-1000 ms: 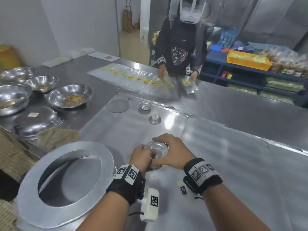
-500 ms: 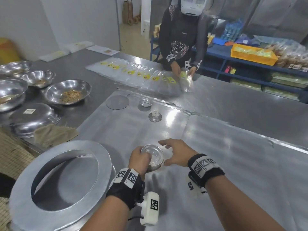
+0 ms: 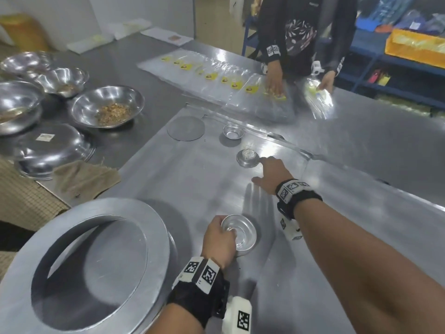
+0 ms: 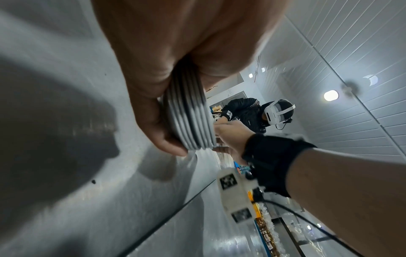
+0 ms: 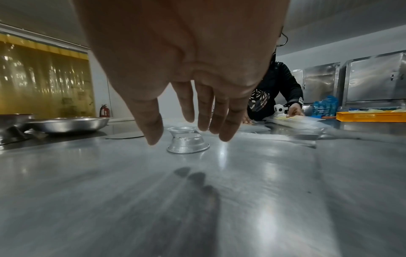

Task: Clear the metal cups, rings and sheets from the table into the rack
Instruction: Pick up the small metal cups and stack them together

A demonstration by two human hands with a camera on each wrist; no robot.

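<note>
My left hand (image 3: 220, 237) grips a stack of nested metal cups (image 3: 240, 233) near the table's front; the left wrist view shows several stacked rims (image 4: 189, 118) between thumb and fingers. My right hand (image 3: 271, 173) stretches forward, fingers straight and spread (image 5: 204, 111), just short of an upturned metal cup (image 3: 247, 157) (image 5: 186, 143) and holding nothing. Farther back stands an upright small cup (image 3: 233, 131), with a flat metal disc (image 3: 186, 128) to its left. A large metal ring (image 3: 79, 266) lies at the front left.
Steel bowls (image 3: 108, 107), one with crumbs, an upturned bowl (image 3: 49, 148) and a brown cloth (image 3: 84, 177) sit at the left. Another person (image 3: 303, 32) across the table handles clear bags (image 3: 216, 78). Blue shelving with a yellow crate (image 3: 414, 44) stands behind.
My right hand has let go of the cup stack and reached forward toward the upturned cup. The left hand keeps hold of the stack, drawn slightly nearer.
</note>
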